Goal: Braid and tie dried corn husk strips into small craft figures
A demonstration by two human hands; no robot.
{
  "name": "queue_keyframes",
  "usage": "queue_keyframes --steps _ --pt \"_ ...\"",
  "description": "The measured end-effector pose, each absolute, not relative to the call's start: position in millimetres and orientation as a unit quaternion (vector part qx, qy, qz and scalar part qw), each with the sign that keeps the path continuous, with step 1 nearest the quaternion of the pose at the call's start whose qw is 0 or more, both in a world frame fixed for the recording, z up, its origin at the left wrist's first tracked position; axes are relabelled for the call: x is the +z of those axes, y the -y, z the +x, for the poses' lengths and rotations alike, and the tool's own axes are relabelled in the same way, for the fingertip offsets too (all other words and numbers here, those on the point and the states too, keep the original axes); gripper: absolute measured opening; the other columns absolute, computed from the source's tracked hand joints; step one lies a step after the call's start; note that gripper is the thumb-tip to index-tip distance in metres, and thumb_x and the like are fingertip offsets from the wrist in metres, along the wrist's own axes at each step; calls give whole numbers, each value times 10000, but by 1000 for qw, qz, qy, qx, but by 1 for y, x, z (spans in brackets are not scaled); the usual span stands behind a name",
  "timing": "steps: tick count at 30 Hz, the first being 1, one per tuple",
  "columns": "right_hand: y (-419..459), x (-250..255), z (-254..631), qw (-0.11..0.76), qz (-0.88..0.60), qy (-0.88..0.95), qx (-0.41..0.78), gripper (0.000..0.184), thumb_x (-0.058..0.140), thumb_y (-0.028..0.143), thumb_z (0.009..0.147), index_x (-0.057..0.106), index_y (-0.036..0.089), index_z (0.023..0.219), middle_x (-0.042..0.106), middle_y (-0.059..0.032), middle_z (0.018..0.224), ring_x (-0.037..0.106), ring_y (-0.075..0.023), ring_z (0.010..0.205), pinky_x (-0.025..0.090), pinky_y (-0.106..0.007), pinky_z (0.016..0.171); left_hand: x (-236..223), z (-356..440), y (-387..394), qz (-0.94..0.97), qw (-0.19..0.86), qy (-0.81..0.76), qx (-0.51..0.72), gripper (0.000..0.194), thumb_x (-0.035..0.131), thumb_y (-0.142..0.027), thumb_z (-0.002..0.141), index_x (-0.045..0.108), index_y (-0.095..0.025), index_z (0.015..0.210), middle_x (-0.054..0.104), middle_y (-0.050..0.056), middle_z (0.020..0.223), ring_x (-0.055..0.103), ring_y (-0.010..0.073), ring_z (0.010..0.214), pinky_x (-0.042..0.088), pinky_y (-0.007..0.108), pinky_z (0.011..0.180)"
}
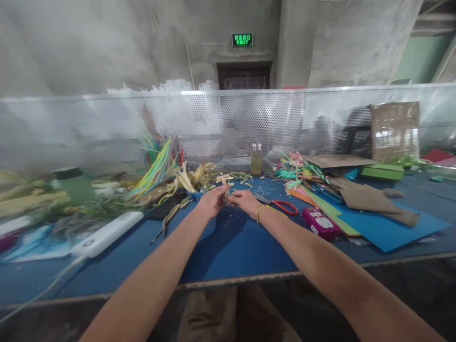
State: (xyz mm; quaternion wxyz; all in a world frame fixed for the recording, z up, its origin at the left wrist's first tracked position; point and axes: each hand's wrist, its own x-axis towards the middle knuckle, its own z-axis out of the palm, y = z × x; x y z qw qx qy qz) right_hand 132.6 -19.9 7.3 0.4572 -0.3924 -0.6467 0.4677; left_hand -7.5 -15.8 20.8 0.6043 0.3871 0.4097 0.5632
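Both my arms reach forward over a blue-topped table (228, 247). My left hand (213, 200) and my right hand (244, 199) meet at the middle of the table, fingers pinched together on a small straw figure (224, 181) of pale dried strips that sticks up between them. A gold bracelet (258, 213) sits on my right wrist. Red-handled scissors (281, 205) lie just right of my right hand. Small scraps are scattered on the blue surface under the hands.
A white power bank (107, 233) with a cable lies at the left. Dried husks and coloured strips (160, 166) are piled behind the hands. A small glass bottle (256, 160), a pink case (320, 223), coloured paper and cardboard (366, 199) lie right. A perforated metal screen (228, 118) backs the table.
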Motion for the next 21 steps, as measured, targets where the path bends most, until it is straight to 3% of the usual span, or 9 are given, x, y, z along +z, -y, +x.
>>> queue_keyframes --steps 5,12,21 --pt "14 6 136 482 -408 640 439 147 616 269 750 659 150 675 671 -26 669 556 -100 572 451 -218 608 20 -4 18 409 610 -403 546 195 728 -251 692 697 -167 865 651 13 696 569 82 570 415 179 503" --pt "13 9 140 497 -440 604 440 207 625 332 740 682 152 824 684 -38 764 582 -117 648 437 -231 608 14 -9 11 430 551 -425 575 275 819 -244 554 697 -163 786 605 -18 614 506 65 518 347 185 465" --pt "11 8 142 557 -394 571 456 254 688 304 622 661 126 800 580 20 602 470 -87 561 378 -229 572 14 -4 19 516 503 -446 530 345 835 -302 510 691 -153 786 597 -15 598 484 64 496 358 208 489"
